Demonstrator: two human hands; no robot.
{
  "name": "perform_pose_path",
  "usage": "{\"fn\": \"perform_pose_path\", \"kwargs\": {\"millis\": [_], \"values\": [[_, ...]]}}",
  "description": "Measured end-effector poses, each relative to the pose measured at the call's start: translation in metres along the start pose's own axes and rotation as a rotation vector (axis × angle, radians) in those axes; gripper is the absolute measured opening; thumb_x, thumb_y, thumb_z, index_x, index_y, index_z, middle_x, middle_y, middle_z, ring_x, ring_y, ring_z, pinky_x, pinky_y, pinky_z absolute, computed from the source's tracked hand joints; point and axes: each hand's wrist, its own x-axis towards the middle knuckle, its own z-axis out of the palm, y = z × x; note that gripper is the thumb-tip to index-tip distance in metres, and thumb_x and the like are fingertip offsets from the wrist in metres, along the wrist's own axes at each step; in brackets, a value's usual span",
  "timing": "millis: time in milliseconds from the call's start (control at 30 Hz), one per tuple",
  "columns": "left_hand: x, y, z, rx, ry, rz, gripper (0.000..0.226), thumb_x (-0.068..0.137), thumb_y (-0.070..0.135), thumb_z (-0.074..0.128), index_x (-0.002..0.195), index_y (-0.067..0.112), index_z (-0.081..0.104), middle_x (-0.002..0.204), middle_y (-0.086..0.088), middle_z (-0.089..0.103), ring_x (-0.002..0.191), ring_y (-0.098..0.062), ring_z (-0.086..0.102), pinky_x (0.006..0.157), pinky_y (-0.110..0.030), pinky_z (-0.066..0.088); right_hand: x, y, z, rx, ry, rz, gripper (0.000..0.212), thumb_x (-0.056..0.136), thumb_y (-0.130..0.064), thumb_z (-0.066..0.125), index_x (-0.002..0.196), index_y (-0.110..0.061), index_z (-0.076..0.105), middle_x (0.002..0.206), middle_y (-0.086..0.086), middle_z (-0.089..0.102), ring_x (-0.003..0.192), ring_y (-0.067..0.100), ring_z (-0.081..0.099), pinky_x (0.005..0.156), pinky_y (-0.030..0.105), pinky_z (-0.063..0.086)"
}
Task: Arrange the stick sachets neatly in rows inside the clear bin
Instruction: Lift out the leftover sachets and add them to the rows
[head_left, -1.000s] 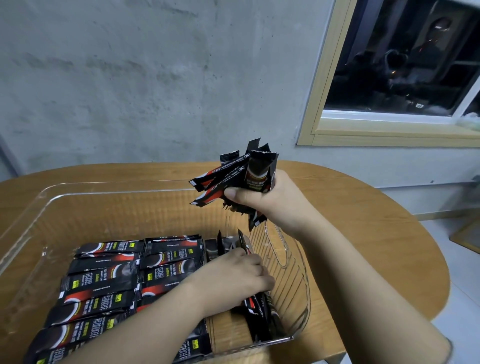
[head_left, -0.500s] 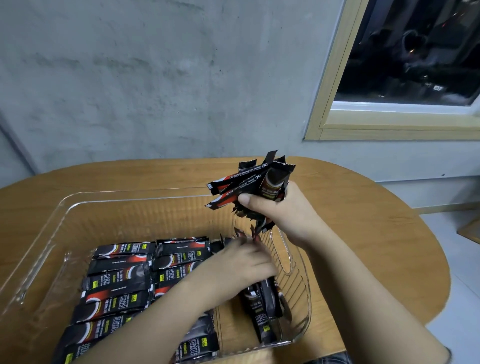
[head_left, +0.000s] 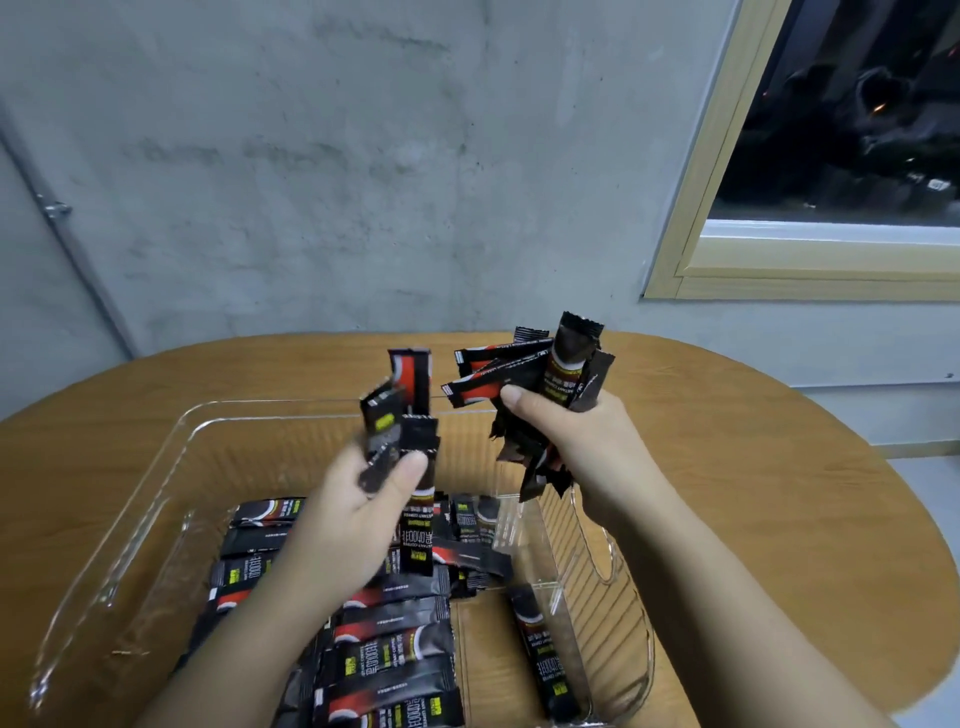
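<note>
Above the clear bin (head_left: 156, 483), left hand (head_left: 358, 514) pinches a few "INSTANT COFFEE" stick sachets (head_left: 410, 431) — right hand (head_left: 576, 447) clutches a splayed bundle (head_left: 540, 379).

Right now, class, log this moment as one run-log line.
left hand: holds a few sachets | right hand: grips sachet bundle | clear bin: rows partly laid | table: wood
</note>
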Motion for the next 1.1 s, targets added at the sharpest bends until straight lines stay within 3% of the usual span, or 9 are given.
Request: {"fn": "perform_pose_path", "kwargs": {"millis": [133, 200, 300, 400, 500, 633, 767, 967, 1100], "values": [[0.003, 0.004, -0.010, -0.034, 0.063, -0.039, 0.015, 0.085, 0.039, 0.053, 0.094, 0.028, 0.058, 0.087, 0.031, 0.065, 0.081, 0.014, 0.059, 0.070, -0.016, 0.039, -0.013, 0.000, 0.001, 0.012, 0.009, 0.057, 0.010, 0.078, -0.020, 0.075, 0.085, -0.015, 0.070, 0.085, 0.008, 0.074, 0.078, 0.025, 0.071, 0.060, 0.029, 0.052], [0.003, 0.001, -0.009, -0.033, 0.043, -0.062, 0.012, 0.089, 0.035, 0.053, 0.096, 0.028, 0.059, 0.087, 0.028, 0.066, 0.081, 0.013, 0.059, 0.070, -0.016, 0.039, -0.022, 0.002, 0.001, 0.026, 0.008, 0.094, 0.010, 0.079, -0.021, 0.075, 0.085, -0.015, 0.070, 0.084, 0.007, 0.074, 0.074, 0.022, 0.070, 0.053, 0.023, 0.049], [0.000, -0.004, 0.000, -0.103, 0.003, -0.083, 0.026, 0.084, 0.041, 0.053, 0.103, 0.025, 0.062, 0.090, 0.018, 0.071, 0.084, 0.009, 0.062, 0.076, -0.016, 0.042, -0.038, 0.011, 0.004, 0.057, 0.011, 0.156, 0.012, 0.078, -0.024, 0.075, 0.084, -0.015, 0.071, 0.082, 0.005, 0.074, 0.068, 0.017, 0.069, 0.049, 0.022, 0.047], [-0.005, -0.008, 0.015, -0.153, -0.019, -0.127, 0.015, 0.088, 0.035, 0.054, 0.101, 0.029, 0.059, 0.089, 0.023, 0.070, 0.084, 0.009, 0.062, 0.079, -0.017, 0.044, -0.050, 0.028, 0.011, 0.047, 0.032, 0.188, 0.020, 0.077, -0.032, 0.076, 0.091, -0.020, 0.073, 0.087, 0.000, 0.075, 0.079, 0.017, 0.072, 0.070, 0.036, 0.057], [-0.013, -0.010, 0.028, -0.183, -0.020, -0.163, 0.006, 0.092, 0.029, 0.052, 0.097, 0.031, 0.055, 0.078, 0.027, 0.067, 0.074, 0.022, 0.056, 0.064, 0.000, 0.039, -0.058, 0.041, 0.017, 0.102, 0.108, 0.234, 0.025, 0.076, -0.033, 0.075, 0.097, -0.019, 0.072, 0.090, 0.001, 0.075, 0.085, 0.022, 0.072, 0.086, 0.047, 0.054], [-0.020, -0.013, 0.039, -0.191, -0.088, -0.207, 0.011, 0.094, 0.029, 0.051, 0.102, 0.036, 0.050, 0.092, 0.024, 0.062, 0.077, 0.021, 0.055, 0.066, -0.003, 0.038, -0.066, 0.048, 0.019, 0.199, 0.141, 0.291, 0.020, 0.081, -0.026, 0.071, 0.099, -0.017, 0.072, 0.093, 0.006, 0.074, 0.087, 0.025, 0.071, 0.086, 0.046, 0.055], [-0.029, -0.013, 0.052, -0.198, -0.166, -0.175, 0.024, 0.093, 0.026, 0.053, 0.102, 0.047, 0.045, 0.094, 0.033, 0.059, 0.082, 0.026, 0.053, 0.067, 0.001, 0.039, -0.072, 0.053, 0.019, 0.252, 0.127, 0.329, 0.017, 0.088, -0.022, 0.065, 0.100, -0.013, 0.071, 0.094, 0.010, 0.074, 0.085, 0.026, 0.071, 0.071, 0.038, 0.055], [-0.028, -0.015, 0.063, -0.231, -0.162, -0.230, 0.008, 0.090, 0.034, 0.057, 0.093, 0.042, 0.059, 0.086, 0.032, 0.066, 0.088, 0.014, 0.060, 0.074, -0.010, 0.043, -0.074, 0.061, 0.019, 0.180, 0.159, 0.298, 0.016, 0.090, -0.026, 0.060, 0.101, -0.020, 0.071, 0.097, 0.003, 0.074, 0.090, 0.021, 0.070, 0.066, 0.034, 0.055], [-0.030, -0.013, 0.073, -0.267, -0.156, -0.250, 0.010, 0.091, 0.035, 0.055, 0.098, 0.042, 0.058, 0.095, 0.028, 0.064, 0.095, 0.013, 0.056, 0.075, -0.005, 0.041, -0.074, 0.064, 0.018, 0.157, 0.186, 0.292, 0.018, 0.091, -0.026, 0.059, 0.105, -0.022, 0.070, 0.098, -0.002, 0.074, 0.095, 0.016, 0.069, 0.084, 0.036, 0.054]]}}
